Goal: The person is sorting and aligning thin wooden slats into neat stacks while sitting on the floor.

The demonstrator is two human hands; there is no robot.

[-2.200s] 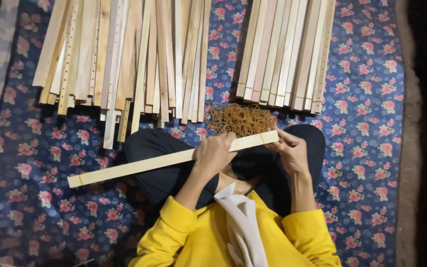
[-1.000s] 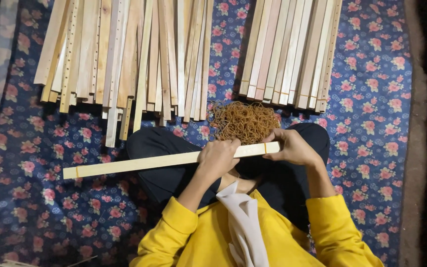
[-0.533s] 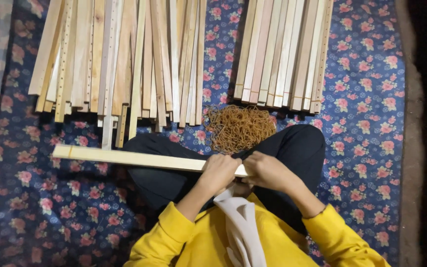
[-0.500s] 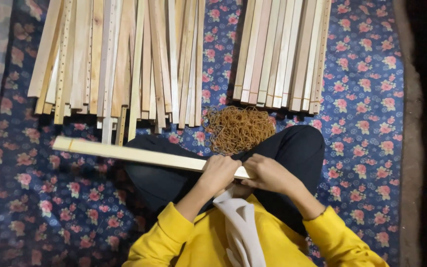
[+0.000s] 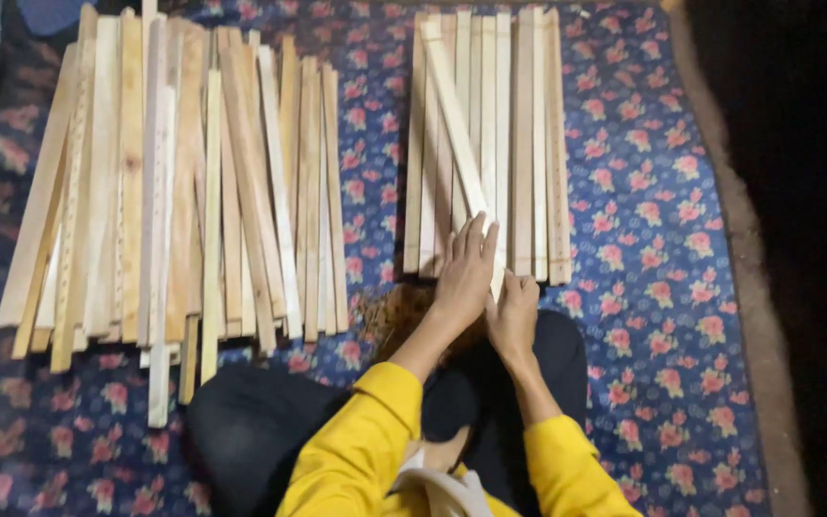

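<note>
Laying a pale wooden slat [image 5: 457, 120] on the right pile [image 5: 526, 144] looks like the step in hand. In the head view, the slat lies slanted across that pile, running from 11 o'clock down to the hands. The left hand [image 5: 464, 273] rests flat on its near end, fingers [image 5: 476, 235] spread apart. The right hand [image 5: 512, 316] sits just beside it, fingers curled; I cannot tell if they pinch the slat. At 9 o'clock lies a bigger left pile [image 5: 174, 182]. Next, I think the slat needs turning straight.
</note>
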